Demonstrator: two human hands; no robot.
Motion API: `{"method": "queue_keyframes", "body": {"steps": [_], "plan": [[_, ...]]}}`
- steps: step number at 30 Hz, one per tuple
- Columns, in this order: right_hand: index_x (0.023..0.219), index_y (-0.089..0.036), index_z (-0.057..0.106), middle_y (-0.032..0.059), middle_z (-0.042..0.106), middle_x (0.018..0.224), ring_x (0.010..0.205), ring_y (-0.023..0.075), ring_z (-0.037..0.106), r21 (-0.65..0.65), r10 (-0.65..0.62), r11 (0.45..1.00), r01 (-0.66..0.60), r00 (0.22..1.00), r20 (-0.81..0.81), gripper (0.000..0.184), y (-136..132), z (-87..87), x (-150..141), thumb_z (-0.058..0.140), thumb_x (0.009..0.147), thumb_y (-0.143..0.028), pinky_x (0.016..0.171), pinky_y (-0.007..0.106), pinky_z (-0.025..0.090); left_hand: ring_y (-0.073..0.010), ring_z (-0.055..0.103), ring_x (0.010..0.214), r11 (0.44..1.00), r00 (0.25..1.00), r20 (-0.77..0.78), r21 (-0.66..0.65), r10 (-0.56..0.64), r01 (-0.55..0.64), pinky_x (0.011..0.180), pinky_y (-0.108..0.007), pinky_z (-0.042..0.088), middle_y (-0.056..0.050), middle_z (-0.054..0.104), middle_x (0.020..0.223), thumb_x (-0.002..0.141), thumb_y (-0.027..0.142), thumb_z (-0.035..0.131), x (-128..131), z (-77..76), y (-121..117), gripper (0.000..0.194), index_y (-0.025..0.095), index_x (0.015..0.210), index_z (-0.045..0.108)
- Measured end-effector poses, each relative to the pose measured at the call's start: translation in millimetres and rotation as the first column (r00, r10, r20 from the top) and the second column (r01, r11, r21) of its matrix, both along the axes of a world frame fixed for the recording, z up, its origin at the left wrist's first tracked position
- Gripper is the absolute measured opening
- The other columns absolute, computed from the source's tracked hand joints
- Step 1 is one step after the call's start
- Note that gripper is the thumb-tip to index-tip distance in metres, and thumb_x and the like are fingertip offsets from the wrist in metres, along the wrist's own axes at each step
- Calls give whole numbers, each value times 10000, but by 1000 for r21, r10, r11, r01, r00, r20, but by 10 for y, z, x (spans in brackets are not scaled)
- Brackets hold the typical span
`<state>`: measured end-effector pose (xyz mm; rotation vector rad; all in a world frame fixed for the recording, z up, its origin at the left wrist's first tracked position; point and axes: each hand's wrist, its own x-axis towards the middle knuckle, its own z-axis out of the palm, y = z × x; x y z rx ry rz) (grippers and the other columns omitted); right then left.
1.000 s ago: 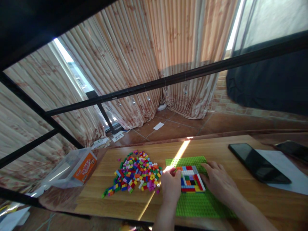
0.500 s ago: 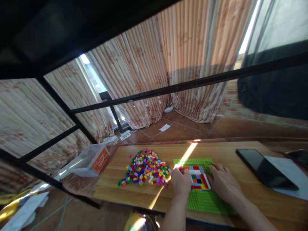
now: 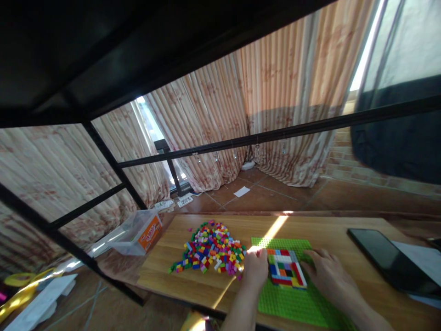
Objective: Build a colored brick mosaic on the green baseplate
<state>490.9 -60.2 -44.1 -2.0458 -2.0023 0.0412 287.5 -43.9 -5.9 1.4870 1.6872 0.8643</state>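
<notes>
A green studded baseplate (image 3: 285, 305) lies on the wooden table, with a flat square of multicoloured toy bricks (image 3: 287, 269) built on it. The build has a white right edge and rows of red, blue and yellow. My left hand (image 3: 255, 267) is at the left side of the build, its fingers curled together; whatever they may hold is hidden. My right hand (image 3: 329, 276) rests over the baseplate just right of the build, fingers loosely stretched and apart. Left of my left hand spreads a pile of loose toy bricks (image 3: 213, 248) in many colours.
A black phone or tablet (image 3: 389, 259) lies on the table (image 3: 165, 285) at the right, partly over white paper (image 3: 422, 262). Beyond the table's left end stands a clear plastic box (image 3: 138, 234) with an orange label. A dark metal bar (image 3: 220, 145) crosses behind the table.
The view has swung left and tilted up, so the scene sits lower and further right. My left hand has drawn slightly left from the build, uncovering more of it. My right hand stays beside it.
</notes>
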Motion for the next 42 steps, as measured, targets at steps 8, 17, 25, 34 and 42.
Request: {"method": "queue_keyframes", "body": {"steps": [8, 17, 25, 34, 42], "plan": [[1062, -164, 658, 140, 612, 1126, 973, 273, 574, -26, -11, 1000, 10, 1000, -21, 335, -39, 116, -47, 455, 840, -308, 819, 366, 442, -154, 641, 694, 996, 999, 31, -81, -20, 23, 603, -229, 481, -50, 713, 774, 673, 198, 638, 35, -74, 5, 165, 131, 819, 676], [1054, -157, 647, 142, 605, 1083, 978, 282, 554, -68, -52, 996, 50, 998, -20, 324, -55, 161, -132, 465, 824, -292, 776, 358, 441, -170, 648, 706, 985, 995, -55, -148, 81, -88, 605, -236, 484, -62, 712, 776, 600, 157, 680, 102, -24, 54, 176, 124, 773, 664], [1002, -170, 674, 139, 634, 1058, 961, 275, 579, -13, 2, 1000, -3, 999, -43, 286, -89, 58, -32, 481, 808, -253, 791, 368, 438, -211, 638, 715, 992, 987, -138, -87, 80, -93, 644, -278, 477, -45, 682, 666, 552, 122, 664, 138, 74, 73, 85, 140, 635, 658], [1048, -151, 665, 143, 649, 1064, 939, 301, 611, 11, 21, 1000, -21, 1000, -19, 361, -84, -175, 213, 429, 835, -323, 813, 401, 459, -206, 612, 876, 997, 983, -168, -24, 71, -76, 794, -292, 452, -91, 690, 903, 703, 173, 561, 191, 48, -73, 204, 125, 872, 663], [1082, -120, 655, 157, 653, 1075, 960, 321, 604, 7, 42, 999, -42, 998, 39, 425, 42, -253, 212, 421, 825, -364, 887, 439, 436, -188, 605, 886, 996, 978, -203, 89, 40, -23, 809, -279, 434, -62, 681, 922, 806, 209, 454, -320, 284, -216, 215, 189, 897, 648]]}}
